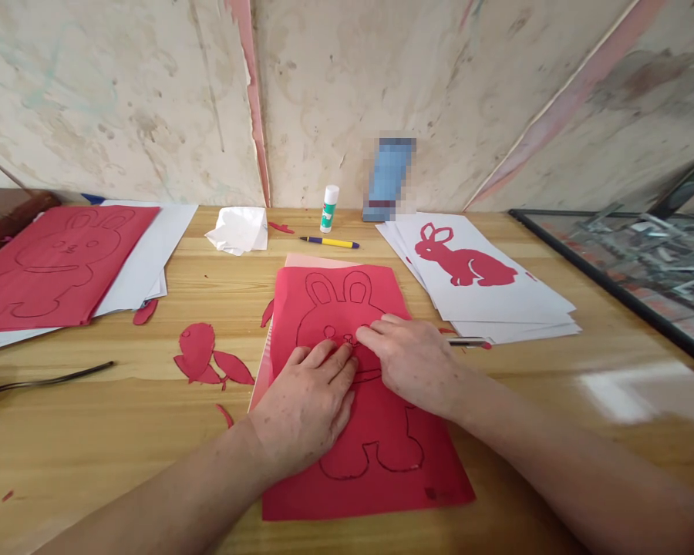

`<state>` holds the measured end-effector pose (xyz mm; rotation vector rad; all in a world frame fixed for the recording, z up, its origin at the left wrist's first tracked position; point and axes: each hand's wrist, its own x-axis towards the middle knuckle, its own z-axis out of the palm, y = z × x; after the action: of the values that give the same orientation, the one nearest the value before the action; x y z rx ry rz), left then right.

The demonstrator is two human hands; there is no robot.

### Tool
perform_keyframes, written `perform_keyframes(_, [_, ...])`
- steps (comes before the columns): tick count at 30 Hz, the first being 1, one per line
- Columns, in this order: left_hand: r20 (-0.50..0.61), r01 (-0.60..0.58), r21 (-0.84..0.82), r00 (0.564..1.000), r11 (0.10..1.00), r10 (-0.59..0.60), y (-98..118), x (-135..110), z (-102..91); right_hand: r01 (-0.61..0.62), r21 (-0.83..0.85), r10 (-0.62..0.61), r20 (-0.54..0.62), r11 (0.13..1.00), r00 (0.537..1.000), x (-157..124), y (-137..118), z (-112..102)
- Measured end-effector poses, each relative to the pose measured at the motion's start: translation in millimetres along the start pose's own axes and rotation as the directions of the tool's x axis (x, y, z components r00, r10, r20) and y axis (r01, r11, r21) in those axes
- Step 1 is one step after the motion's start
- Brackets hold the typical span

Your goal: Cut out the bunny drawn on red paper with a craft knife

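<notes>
A red sheet of paper (439, 482) with a rabbit outlined in black lies in front of me, on top of a pale sheet. My left hand (309, 405) rests flat across the rabbit's middle, its fingers reaching toward the nose. My right hand (419, 358) bears on the same sheet, fingers curled with the tips at the rabbit's face. Whatever those fingers may hold is hidden. A slim silver and dark pen-like tool (468, 341) shows just beyond my right wrist; I cannot tell whether it touches the hand.
Red paper scraps (200, 351) lie to the left. Farther back are crumpled white paper (240, 230), a glue stick (328, 208) and a yellow-blue pen (329, 242). White sheets with a red rabbit cutout (480, 266) lie right, another outlined red sheet (52, 262) left. A black-edged frame (613, 289) borders the right.
</notes>
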<state>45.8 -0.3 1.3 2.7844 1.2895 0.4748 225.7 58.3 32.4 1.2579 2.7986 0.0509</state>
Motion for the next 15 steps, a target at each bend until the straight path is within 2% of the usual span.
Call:
perform_keyframes(7, [-0.024, -0.011, -0.021, 1.000, 1.000, 0.010, -1.6, -2.2, 0.2, -0.209, 0.217, 0.207, 0.032, 0.954, 0.978, -2.3, 2.4, -8.4])
perform_keyframes(11, [-0.043, 0.000, -0.034, 0.999, 0.999, -0.001, -2.0, -2.3, -0.2, -0.222, 0.282, 0.199, 0.107, 0.933, 0.974, 1.6, -2.4, -10.1])
perform_keyframes(15, [-0.046, 0.000, -0.032, 0.999, 1.000, -0.001, -2.4, -1.8, -0.7, -0.224, 0.390, 0.202, 0.097, 0.893, 0.975, 5.5, -4.4, -1.5])
